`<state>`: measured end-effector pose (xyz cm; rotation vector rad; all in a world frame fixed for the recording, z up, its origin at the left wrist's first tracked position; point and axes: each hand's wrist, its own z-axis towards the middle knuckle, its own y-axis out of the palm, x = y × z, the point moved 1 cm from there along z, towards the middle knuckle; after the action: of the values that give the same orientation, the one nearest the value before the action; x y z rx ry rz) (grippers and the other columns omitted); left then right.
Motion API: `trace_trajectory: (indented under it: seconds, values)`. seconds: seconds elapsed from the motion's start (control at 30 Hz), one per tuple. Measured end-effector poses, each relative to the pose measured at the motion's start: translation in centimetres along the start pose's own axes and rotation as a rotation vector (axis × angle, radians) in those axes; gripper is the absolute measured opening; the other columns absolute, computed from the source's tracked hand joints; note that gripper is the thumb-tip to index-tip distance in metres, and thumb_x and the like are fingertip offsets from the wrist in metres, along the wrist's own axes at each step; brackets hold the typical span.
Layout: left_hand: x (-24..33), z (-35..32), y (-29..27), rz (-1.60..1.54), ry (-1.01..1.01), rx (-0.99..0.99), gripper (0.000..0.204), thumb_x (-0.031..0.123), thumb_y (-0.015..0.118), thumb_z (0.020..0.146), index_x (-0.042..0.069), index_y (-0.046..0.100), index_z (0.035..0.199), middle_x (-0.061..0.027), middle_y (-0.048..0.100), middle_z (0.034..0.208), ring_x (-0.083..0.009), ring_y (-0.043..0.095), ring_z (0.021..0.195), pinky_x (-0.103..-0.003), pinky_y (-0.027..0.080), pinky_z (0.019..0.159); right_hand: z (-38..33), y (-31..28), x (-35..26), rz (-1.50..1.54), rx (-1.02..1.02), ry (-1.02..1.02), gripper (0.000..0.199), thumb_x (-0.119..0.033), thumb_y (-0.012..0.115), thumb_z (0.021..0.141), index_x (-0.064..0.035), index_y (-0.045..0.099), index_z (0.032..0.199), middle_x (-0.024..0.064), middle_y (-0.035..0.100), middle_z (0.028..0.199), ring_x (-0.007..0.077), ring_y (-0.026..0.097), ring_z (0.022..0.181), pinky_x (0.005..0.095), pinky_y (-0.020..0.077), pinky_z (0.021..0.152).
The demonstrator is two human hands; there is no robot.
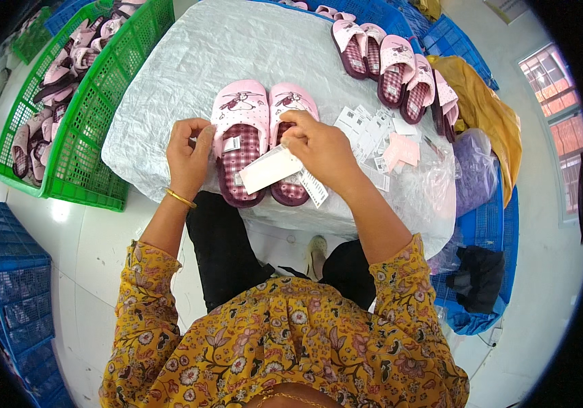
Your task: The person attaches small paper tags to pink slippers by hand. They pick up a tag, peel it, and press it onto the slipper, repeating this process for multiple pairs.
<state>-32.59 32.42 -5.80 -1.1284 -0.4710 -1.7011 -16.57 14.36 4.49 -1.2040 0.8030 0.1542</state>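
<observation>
Two pink slippers lie side by side on the wrapped table, toes pointing away from me: a left slipper [240,102] and a right slipper [291,98], both with plum checked insoles. My right hand [322,149] is closed over the right slipper, its thumb and finger pinching a blank cream hang tag [267,168] that lies across both insoles. A white printed label [314,188] hangs beside that tag. At the outer edge of the left slipper is my left hand [188,153], fingers curled and thumb against them; whatever they pinch is hidden. A small white label [231,143] sits inside the left slipper.
More pink slippers [395,64] stand in a row at the far right. Printed paper labels [363,132] and pink tags [401,151] lie right of my hand. A green crate [87,129] of slippers is at left, blue crates [16,272] below it. Yellow cloth [485,112] drapes the right side.
</observation>
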Motion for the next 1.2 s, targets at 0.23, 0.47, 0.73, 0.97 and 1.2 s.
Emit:
trace_trajectory:
  seconds: [0.23,0.47,0.73,0.97,1.2]
  values:
    - [-1.3,-0.5,0.1,0.019,-0.011,0.117,0.008,0.007,0.064,0.09,0.0,0.062,0.092,-0.0062,0.058,0.092,-0.0145,0.055,0.079,-0.028,0.046,0.072,3.8,3.3,-0.8,-0.395,-0.099,0.013,0.041,-0.03,0.064,0.084,-0.0101,0.059,0.119,0.0165,0.07,0.083,0.0347,0.068,0.078,0.048,0.0508,0.068]
    - [-0.8,-0.6,-0.1,-0.173,-0.095,0.15,0.009,0.0,0.061,0.09,0.001,0.059,0.098,-0.0033,0.053,0.097,-0.0096,0.052,0.082,-0.023,0.045,0.074,4.1,0.9,1.6,-0.141,0.179,-0.051,0.029,-0.019,0.063,0.078,-0.0034,0.066,0.102,0.018,0.068,0.079,0.0391,0.066,0.075,0.0496,0.0501,0.068]
    - [-0.7,-1.1,-0.6,-0.237,-0.138,0.146,0.012,-0.006,0.054,0.09,0.001,0.056,0.099,-0.0034,0.051,0.099,-0.01,0.051,0.086,-0.023,0.045,0.079,24.6,-11.8,-0.6,-0.485,0.567,-0.189,0.03,-0.031,0.06,0.085,-0.0028,0.063,0.092,0.0217,0.067,0.087,0.0399,0.065,0.082,0.0495,0.0515,0.071]
    - [-1.4,-1.2,-0.5,-0.266,-0.161,0.11,0.015,-0.007,0.053,0.089,0.001,0.055,0.101,-0.0037,0.051,0.101,-0.0104,0.05,0.086,-0.023,0.045,0.079,26.0,-18.5,4.7,-0.295,0.731,0.123,0.052,-0.037,0.066,0.081,-0.0115,0.058,0.125,0.0181,0.068,0.107,0.0383,0.065,0.099,0.0478,0.05,0.083]
    - [-0.2,-1.2,-0.3,-0.189,-0.095,0.118,0.012,-0.004,0.05,0.09,0.003,0.054,0.099,-0.0039,0.051,0.099,-0.0116,0.049,0.083,-0.025,0.044,0.078,11.4,-18.4,23.6,-0.543,0.871,0.517,0.06,-0.037,0.073,0.078,-0.009,0.052,0.126,0.0183,0.064,0.114,0.0379,0.059,0.108,0.0485,0.048,0.086]
